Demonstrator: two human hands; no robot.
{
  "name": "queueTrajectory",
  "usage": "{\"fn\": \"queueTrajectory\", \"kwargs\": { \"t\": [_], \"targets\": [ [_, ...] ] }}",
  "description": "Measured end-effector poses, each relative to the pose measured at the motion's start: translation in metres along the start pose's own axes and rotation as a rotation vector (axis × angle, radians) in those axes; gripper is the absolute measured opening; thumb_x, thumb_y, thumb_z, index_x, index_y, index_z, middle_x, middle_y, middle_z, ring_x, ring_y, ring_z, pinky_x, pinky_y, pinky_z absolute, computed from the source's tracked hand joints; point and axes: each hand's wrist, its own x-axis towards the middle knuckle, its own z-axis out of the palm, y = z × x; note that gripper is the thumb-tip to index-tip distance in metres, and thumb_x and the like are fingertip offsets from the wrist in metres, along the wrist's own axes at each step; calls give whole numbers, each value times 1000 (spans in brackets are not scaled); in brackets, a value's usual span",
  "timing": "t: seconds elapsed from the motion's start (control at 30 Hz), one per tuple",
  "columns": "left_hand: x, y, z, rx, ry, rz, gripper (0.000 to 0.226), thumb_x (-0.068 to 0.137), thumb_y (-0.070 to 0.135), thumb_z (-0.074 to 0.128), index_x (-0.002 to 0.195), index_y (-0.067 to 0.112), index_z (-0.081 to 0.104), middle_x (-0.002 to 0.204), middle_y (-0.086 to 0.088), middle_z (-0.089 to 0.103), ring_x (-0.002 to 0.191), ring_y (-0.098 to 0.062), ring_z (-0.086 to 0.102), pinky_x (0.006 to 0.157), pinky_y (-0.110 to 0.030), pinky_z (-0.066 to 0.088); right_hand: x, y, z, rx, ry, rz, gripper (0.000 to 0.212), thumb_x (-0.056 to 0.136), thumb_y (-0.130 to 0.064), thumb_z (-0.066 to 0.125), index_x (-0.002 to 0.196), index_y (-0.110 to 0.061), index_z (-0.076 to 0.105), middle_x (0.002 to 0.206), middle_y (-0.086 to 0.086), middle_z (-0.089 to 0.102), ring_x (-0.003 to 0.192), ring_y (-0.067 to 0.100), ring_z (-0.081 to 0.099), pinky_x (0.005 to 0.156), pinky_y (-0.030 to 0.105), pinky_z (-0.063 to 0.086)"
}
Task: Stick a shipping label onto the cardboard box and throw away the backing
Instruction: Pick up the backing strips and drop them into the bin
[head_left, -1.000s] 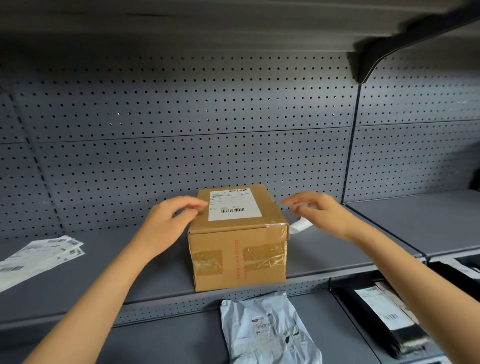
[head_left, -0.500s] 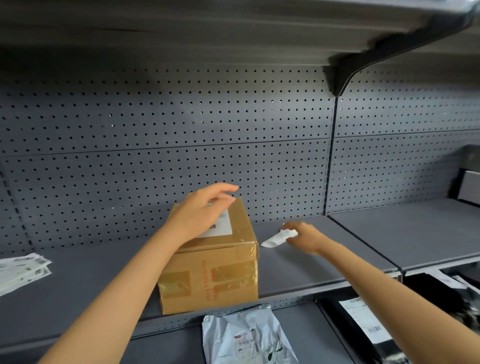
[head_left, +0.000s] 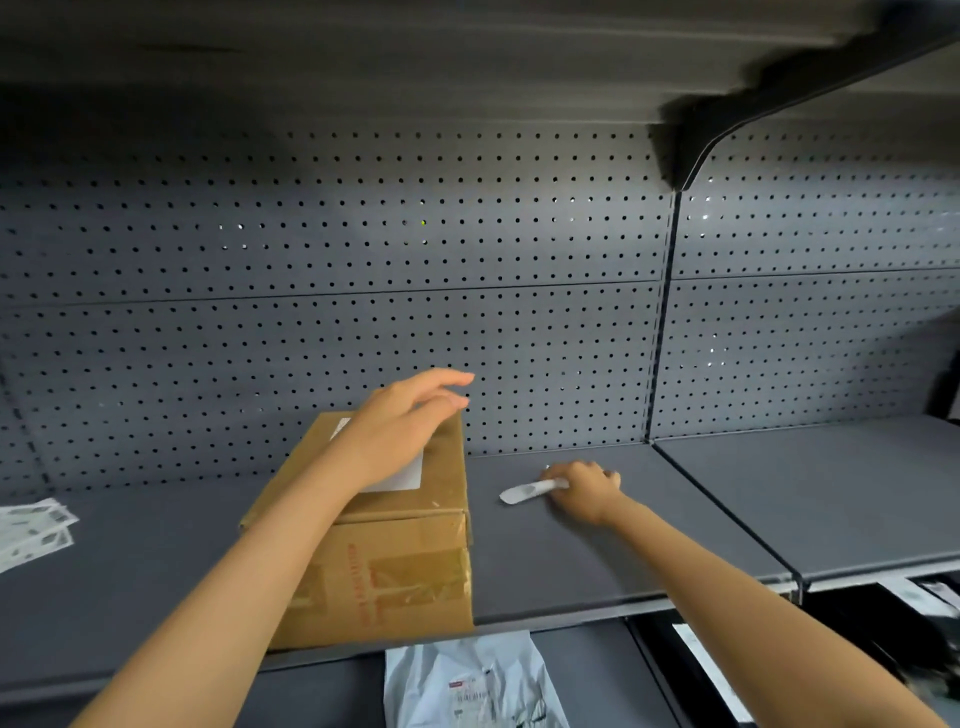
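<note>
Nearest the camera, on the lower shelf, a grey-white poly mailer (head_left: 470, 680) lies flat below the front edge of the grey shelf (head_left: 597, 561); dark packages with white labels (head_left: 711, 670) lie to its right.

On the grey shelf, the cardboard box (head_left: 395, 566) stands upright at the front edge, left of centre. Clear tape and red print cover its front face. The shipping label (head_left: 400, 478) is stuck flat on the box top; the left forearm hides most of it.

The left hand (head_left: 400, 426) is above the box top, over the label, fingers extended and slightly spread, palm down. The grip is open and holds nothing. Whether the palm touches the label cannot be told.

The right hand (head_left: 584, 491) rests on the shelf surface, to the right of the box and apart from it. The grip is closed around the backing (head_left: 527, 491), a crumpled white strip whose free end projects left from the fingers.

At the far left edge of the shelf lies a stack of loose labels (head_left: 31, 530). Behind everything stands the perforated back panel (head_left: 363, 260).
</note>
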Motion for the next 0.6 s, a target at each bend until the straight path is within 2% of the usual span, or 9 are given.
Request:
{"fn": "queueTrajectory", "kwargs": {
  "t": [0.1,0.2,0.3,0.4,0.47,0.57,0.6],
  "targets": [
    [3,4,11,-19,-19,-7,30,91,30,36,113,43,51,122,12,58,115,-4,44,85,-18,30,-8,8,-16,161,14,-15,22,90,-24,43,103,-21,60,107,11,66,104,28,55,81,35,25],
    [6,12,23,-44,-26,-8,31,90,29,35,109,47,52,126,9,57,119,-8,44,94,-28,30,-16,17,-40,319,93,-78,16,88,-23,48,98,-22,60,101,15,66,96,30,59,85,38,35],
    [10,30,43,-66,-34,27,33,90,26,35,114,41,53,126,8,56,117,-9,46,90,-26,30,-34,30,-69,404,157,-132,17,88,-20,50,101,-15,60,97,12,63,85,24,55,74,33,41],
    [17,51,66,-74,-32,73,34,91,25,35,118,36,52,124,8,57,109,-8,48,81,-18,34,-63,44,-99,471,220,-105,24,89,-23,50,110,-16,56,96,3,61,87,20,55,64,24,42],
    [21,68,82,-100,-25,118,35,91,22,35,119,34,53,121,10,58,103,-5,49,76,-11,33,-83,57,-116,516,256,-87,25,87,-25,52,112,-18,55,99,2,62,91,20,57,70,28,43],
    [26,90,107,-143,-47,187,35,91,19,36,120,32,51,117,11,58,97,6,48,76,-11,33,-118,78,-140,551,310,-51,26,85,-29,56,110,-19,55,101,7,68,92,23,63,77,33,47],
    [28,97,117,-156,-61,209,35,91,21,37,120,32,51,117,11,58,98,5,49,78,-13,34,-131,87,-147,556,337,-39,25,85,-29,57,108,-19,56,100,7,68,91,23,64,77,33,48]
  ]
}}
